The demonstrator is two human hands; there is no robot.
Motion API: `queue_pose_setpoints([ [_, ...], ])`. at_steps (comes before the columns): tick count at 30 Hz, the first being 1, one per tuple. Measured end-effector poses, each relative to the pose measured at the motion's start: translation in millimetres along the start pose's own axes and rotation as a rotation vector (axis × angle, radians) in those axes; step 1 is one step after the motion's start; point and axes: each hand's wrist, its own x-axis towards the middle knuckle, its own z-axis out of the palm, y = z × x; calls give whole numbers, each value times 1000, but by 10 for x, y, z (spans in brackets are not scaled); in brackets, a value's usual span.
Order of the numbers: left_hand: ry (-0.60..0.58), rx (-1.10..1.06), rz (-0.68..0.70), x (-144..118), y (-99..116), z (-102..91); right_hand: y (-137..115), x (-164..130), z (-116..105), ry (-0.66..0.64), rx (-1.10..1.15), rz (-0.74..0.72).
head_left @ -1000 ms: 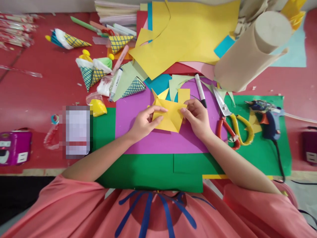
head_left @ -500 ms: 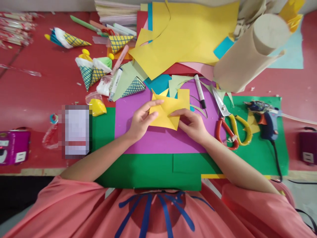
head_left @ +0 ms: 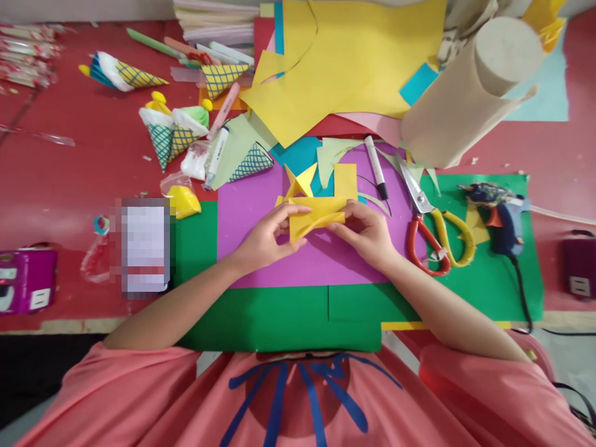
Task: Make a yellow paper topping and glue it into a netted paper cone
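A small piece of yellow paper [head_left: 316,216], folded into a narrow strip, is held over a purple sheet [head_left: 307,261]. My left hand [head_left: 267,239] pinches its left end between thumb and fingers. My right hand [head_left: 367,233] grips its right end. Both hands hover just above the purple sheet, which lies on green sheets [head_left: 279,320]. Yellow offcuts [head_left: 305,180] and a yellow square [head_left: 345,181] lie just beyond the fold.
Red-and-yellow scissors [head_left: 433,226] and a blue glue gun [head_left: 500,217] lie to the right, a black marker [head_left: 375,166] beyond. A beige paper roll [head_left: 465,102] stands at back right. Paper cones [head_left: 174,133], a large yellow sheet [head_left: 354,62] and pens fill the back.
The yellow paper has been folded from a broad flat shape into a narrow strip. My right hand moved up to its right end; my left hand stays at the left end.
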Motion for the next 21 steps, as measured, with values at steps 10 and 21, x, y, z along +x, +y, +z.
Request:
queue_pose_setpoints([
  [10,214,81,5,-27,-60,69,-1,-83,25,-121,-74,34],
  [21,201,114,67,-21,-45,128,-1,-85,108,-53,223,207],
])
